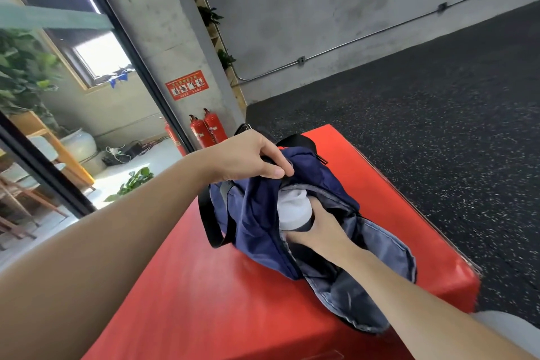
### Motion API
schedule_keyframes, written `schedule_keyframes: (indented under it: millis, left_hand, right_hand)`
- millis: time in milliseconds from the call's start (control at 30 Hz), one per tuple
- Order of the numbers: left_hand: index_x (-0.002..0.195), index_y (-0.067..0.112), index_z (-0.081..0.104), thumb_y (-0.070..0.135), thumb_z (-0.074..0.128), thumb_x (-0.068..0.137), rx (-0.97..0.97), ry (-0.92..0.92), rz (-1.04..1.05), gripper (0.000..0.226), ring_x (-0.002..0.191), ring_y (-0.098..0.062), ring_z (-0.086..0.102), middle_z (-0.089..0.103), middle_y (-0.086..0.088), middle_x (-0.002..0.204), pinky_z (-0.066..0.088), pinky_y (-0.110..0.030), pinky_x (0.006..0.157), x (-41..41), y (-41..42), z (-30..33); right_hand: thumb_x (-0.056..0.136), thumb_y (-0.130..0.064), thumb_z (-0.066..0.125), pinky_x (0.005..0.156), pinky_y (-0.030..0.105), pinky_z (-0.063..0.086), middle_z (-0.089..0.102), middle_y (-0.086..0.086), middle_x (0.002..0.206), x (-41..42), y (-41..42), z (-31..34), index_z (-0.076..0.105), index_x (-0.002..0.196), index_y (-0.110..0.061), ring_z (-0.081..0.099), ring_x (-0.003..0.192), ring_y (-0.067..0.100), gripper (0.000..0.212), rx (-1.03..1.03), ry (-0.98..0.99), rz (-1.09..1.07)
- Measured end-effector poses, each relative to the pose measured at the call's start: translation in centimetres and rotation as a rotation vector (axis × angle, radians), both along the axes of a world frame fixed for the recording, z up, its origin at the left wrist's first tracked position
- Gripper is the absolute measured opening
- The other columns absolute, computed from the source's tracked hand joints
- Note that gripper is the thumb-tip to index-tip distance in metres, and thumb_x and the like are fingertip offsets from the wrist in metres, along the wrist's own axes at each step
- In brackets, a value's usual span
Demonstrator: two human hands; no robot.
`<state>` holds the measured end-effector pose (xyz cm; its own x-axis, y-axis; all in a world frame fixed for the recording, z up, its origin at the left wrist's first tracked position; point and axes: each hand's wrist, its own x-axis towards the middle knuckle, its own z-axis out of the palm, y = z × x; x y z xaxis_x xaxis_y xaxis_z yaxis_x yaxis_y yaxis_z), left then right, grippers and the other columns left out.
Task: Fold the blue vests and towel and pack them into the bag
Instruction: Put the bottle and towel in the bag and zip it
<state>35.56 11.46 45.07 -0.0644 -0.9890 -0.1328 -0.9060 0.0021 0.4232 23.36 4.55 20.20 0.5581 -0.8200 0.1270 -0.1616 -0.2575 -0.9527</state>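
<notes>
Left hand (248,158) pinches bag (263,213) edge; right hand (318,228) grips white roll (292,210) inside.

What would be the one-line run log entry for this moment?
left hand: grips rim of navy fabric bag | right hand: holds white rolled item in bag | support: red padded box

Navy fabric duffel bag (257,213) mouth held up by my left hand (248,158) pinching top flap. Opening mostly plugged: my right hand (318,228) plus white-and-dark cylindrical bottle (293,213) sit in it. I see slack grey lining (388,248) to right of wrist. Black webbing strap (211,222) loops off bag's left side. Red padded block (204,295) bare on near-left top.
</notes>
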Motion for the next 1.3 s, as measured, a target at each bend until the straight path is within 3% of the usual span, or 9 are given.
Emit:
schedule_keyframes:
  millis: [167,300,533,633,733,833,1000,1100,1300]
  left_hand:
    - [0.095,0.030,0.081,0.010,0.073,0.089,-0.034,0.042,0.012,0.023,0.106,0.005,0.065,0.075,0.020,0.103,0.044,-0.032,0.110,0.1,0.2,0.0]
    - [0.095,0.026,0.081,0.007,0.072,0.089,-0.054,0.105,0.009,0.022,0.108,0.002,0.066,0.076,0.017,0.104,0.044,-0.031,0.109,0.6,0.8,0.8]
    - [0.100,0.019,0.080,0.003,0.070,0.090,0.006,0.205,-0.002,0.021,0.108,0.001,0.066,0.076,0.014,0.107,0.046,-0.013,0.098,0.9,1.0,-2.0]
    - [0.103,0.031,0.079,0.016,0.073,0.086,-0.046,0.035,0.006,0.023,0.101,0.003,0.066,0.075,0.019,0.101,0.047,-0.017,0.096,1.5,0.4,-5.4]
    - [0.103,0.039,0.075,0.025,0.075,0.081,-0.082,-0.142,0.029,0.026,0.089,0.000,0.063,0.072,0.019,0.093,0.048,-0.023,0.088,1.7,0.3,-8.5]
    - [0.105,0.034,0.074,0.017,0.070,0.083,-0.139,-0.131,0.033,0.028,0.091,-0.008,0.064,0.073,0.013,0.097,0.049,-0.031,0.089,1.6,0.9,-10.1]
    - [0.107,0.030,0.079,0.017,0.075,0.083,-0.225,-0.105,-0.027,0.028,0.091,0.008,0.056,0.062,0.019,0.089,0.036,-0.005,0.082,2.5,1.6,-9.4]
    - [0.101,0.028,0.081,0.018,0.080,0.081,-0.328,-0.042,0.003,0.023,0.099,0.004,0.055,0.063,0.017,0.101,0.034,-0.005,0.086,4.2,1.5,-7.5]
    - [0.102,0.036,0.077,0.018,0.075,0.083,-0.388,0.018,0.264,0.026,0.087,0.002,0.062,0.067,0.021,0.096,0.043,-0.012,0.083,10.4,0.5,-5.4]
  right_hand:
    - [0.070,-0.039,0.090,0.075,-0.001,0.039,0.058,-0.031,0.109,-0.2,-1.2,0.2,0.047,0.135,-0.037,0.049,0.095,-0.024,0.078,-0.011,-0.011,0.071]
    - [0.065,-0.053,0.089,0.101,0.025,0.044,0.063,-0.017,0.127,0.1,-2.0,0.8,0.052,0.138,-0.030,0.055,0.119,-0.002,0.085,-0.049,-0.025,0.098]
    - [0.076,-0.052,0.082,0.103,0.029,0.047,0.067,-0.019,0.125,0.3,-2.2,-1.2,0.058,0.137,-0.028,0.057,0.120,-0.005,0.069,-0.039,-0.019,0.121]
    - [0.082,-0.048,0.078,0.108,0.027,0.044,0.063,-0.020,0.132,-0.1,-1.7,-1.6,0.051,0.145,-0.031,0.054,0.125,-0.006,0.071,-0.047,-0.022,0.117]
    - [0.087,-0.044,0.076,0.101,0.019,0.045,0.065,-0.024,0.127,-1.0,-0.8,-1.3,0.055,0.140,-0.034,0.056,0.121,-0.008,0.058,-0.114,-0.003,0.089]
    - [0.089,-0.045,0.074,0.086,0.022,0.050,0.071,-0.021,0.106,-2.2,0.0,-0.8,0.064,0.126,-0.032,0.064,0.098,-0.006,0.040,-0.201,0.099,0.011]
    - [0.086,-0.050,0.068,0.077,0.026,0.051,0.073,-0.018,0.088,-5.6,0.7,0.7,0.072,0.103,-0.033,0.066,0.085,0.001,0.024,-0.356,0.192,-0.155]
    - [0.086,-0.054,0.058,0.069,0.033,0.053,0.067,-0.021,0.074,-7.0,0.9,4.3,0.068,0.091,-0.036,0.063,0.070,0.002,0.021,-0.500,0.138,-0.208]
    - [0.086,-0.039,0.071,0.072,0.032,0.052,0.067,-0.015,0.074,-2.5,-0.3,14.3,0.071,0.090,-0.032,0.063,0.070,0.007,0.009,-0.634,0.106,-0.108]
